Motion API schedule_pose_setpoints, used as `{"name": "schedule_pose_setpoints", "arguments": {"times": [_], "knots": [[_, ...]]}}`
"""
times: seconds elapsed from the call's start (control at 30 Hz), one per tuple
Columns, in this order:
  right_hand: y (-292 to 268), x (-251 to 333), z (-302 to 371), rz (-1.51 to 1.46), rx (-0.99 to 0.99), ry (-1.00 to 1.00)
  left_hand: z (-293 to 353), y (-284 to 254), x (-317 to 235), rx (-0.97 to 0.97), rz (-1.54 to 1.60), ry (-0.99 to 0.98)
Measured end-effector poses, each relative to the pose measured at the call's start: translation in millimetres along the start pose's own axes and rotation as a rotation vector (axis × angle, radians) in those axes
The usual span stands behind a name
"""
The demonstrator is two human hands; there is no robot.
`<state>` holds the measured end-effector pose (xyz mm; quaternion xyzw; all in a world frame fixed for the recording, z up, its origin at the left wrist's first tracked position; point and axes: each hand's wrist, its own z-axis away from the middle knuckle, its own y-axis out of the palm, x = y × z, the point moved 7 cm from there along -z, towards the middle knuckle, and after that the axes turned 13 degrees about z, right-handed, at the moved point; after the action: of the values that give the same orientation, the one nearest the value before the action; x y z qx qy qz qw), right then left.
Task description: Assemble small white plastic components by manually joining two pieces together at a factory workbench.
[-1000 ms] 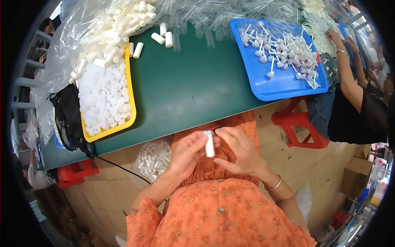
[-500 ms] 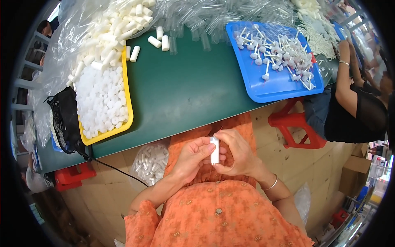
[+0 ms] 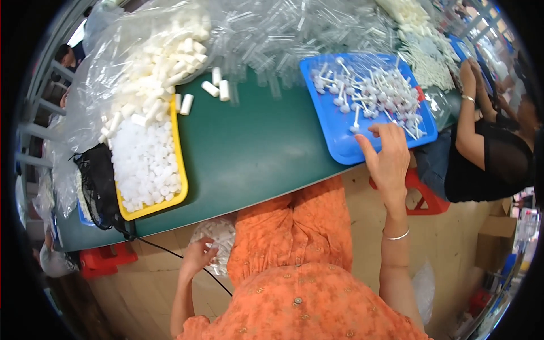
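Observation:
My right hand (image 3: 391,161) reaches over the near edge of a blue tray (image 3: 344,148), thumb and fingers apart with nothing between them. Just beyond its fingertips lie many small white stick-shaped parts (image 3: 391,93) with round translucent heads, piled in that tray. Down at the lower left, below the table edge, my left hand (image 3: 198,255) hangs at a clear bag of white cylinders (image 3: 218,235). Its fingers are partly spread and I make out nothing held in them.
At left, a yellow tray (image 3: 182,195) holds small white caps (image 3: 148,170). Cream foam cylinders (image 3: 164,68) spill from a plastic bag behind it. Clear tubes (image 3: 300,31) cover the table's far side. A black mesh pouch (image 3: 97,184), red stools (image 3: 107,258) and a co-worker (image 3: 473,130) flank me.
My hands have parted. The white cylinder they held between them is gone from them. My left hand went down left to the bag; my right hand went up right to the blue tray.

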<state>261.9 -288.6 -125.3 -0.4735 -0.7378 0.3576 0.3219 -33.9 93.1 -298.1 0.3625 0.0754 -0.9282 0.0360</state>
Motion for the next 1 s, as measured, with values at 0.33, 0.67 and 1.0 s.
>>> {"name": "schedule_pose_setpoints", "arguments": {"times": [0.33,0.67,1.0], "knots": [[46,-25,-4,-0.147,0.222,0.213,-13,22,-252,-0.309,-0.719,0.808],[18,-2,59,-1.347,0.111,0.494,-94,17,-327,-0.697,-1.243,1.12],[60,94,79,-1.876,0.627,0.755,-8,134,-220,0.195,-0.063,0.802]]}}
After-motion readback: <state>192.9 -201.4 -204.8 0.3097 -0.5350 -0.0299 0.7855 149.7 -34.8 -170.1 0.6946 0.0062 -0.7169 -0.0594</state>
